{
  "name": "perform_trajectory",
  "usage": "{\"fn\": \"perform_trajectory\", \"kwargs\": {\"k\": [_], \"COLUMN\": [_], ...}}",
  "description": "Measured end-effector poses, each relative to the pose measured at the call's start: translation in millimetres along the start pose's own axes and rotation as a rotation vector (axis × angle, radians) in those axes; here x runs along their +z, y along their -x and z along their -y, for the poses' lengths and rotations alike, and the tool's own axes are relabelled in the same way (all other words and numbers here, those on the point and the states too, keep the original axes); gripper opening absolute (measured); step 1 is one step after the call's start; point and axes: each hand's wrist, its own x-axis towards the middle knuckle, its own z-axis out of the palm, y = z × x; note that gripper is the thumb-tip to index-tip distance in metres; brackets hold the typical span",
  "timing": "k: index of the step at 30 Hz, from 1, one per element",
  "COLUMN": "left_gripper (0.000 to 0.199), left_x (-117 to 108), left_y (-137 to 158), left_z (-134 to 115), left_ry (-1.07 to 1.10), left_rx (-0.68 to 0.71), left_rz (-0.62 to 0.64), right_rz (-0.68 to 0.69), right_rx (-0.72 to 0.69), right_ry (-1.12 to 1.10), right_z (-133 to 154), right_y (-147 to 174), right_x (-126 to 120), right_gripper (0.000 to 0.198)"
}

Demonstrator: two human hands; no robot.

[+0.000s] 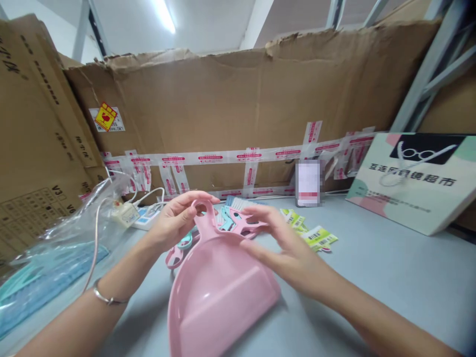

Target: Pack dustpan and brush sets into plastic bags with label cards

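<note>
Handling step: pink dustpan [223, 272] held by its handle [206, 222] over the table [357, 258].
The left hand [178, 215] is clamped on the handle; the right hand [280, 240] has thumb and fingers apart beside the pan's right rim, contact unclear. The pan's wide edge faces the wearer; pink and teal pieces [243, 224] lie behind it. The next move appears to call for a steady left grip and clearance from these pieces.

I counted one left hand [180, 220], one right hand [284, 248], one pink dustpan [219, 292] at lower centre, one silver bangle [108, 299] at lower left, one phone [308, 182] right of centre, one spectacles-printed box [412, 191] far right and one ceiling light [164, 15] above.
</note>
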Motion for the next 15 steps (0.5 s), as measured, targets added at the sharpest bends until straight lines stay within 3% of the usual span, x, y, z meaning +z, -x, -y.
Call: {"fn": "perform_trajectory", "kwargs": {"k": [2, 4, 7, 10, 12, 15], "left_gripper": [0.025, 0.038, 0.061, 0.05, 0.037, 0.031], "left_x": [6.8, 10.8, 12.4, 11.1, 9.2, 5.7], "left_y": [-0.4, 2.9, 12.7, 20.7, 22.1, 21.1], "left_z": [4.5, 8.7, 12.5, 12.3, 10.2, 6.8], "left_ry": [0.033, 0.039, -0.075, -0.243, -0.277, -0.282], "left_rx": [-0.013, -0.06, -0.285, -0.485, -0.513, -0.518], "left_rz": [0.005, -0.039, -0.057, -0.011, -0.015, -0.025], "right_rz": [0.175, 0.249, 0.066, 0.029, 0.014, 0.061], "right_rx": [0.122, 0.201, 0.209, 0.235, 0.175, -0.058], "right_ry": [-0.099, -0.209, -0.278, -0.266, -0.118, 0.318], "right_z": [-7.7, -17.1, -29.0, -39.8, -50.1, -70.1], "right_y": [-6.0, -12.4, -21.0, -28.9, -33.7, -38.5], "right_x": [7.9, 15.9, 19.6, 7.4, -6.8, -24.8], "right_gripper": [0.045, 0.031, 0.029, 0.038, 0.039, 0.034]}}
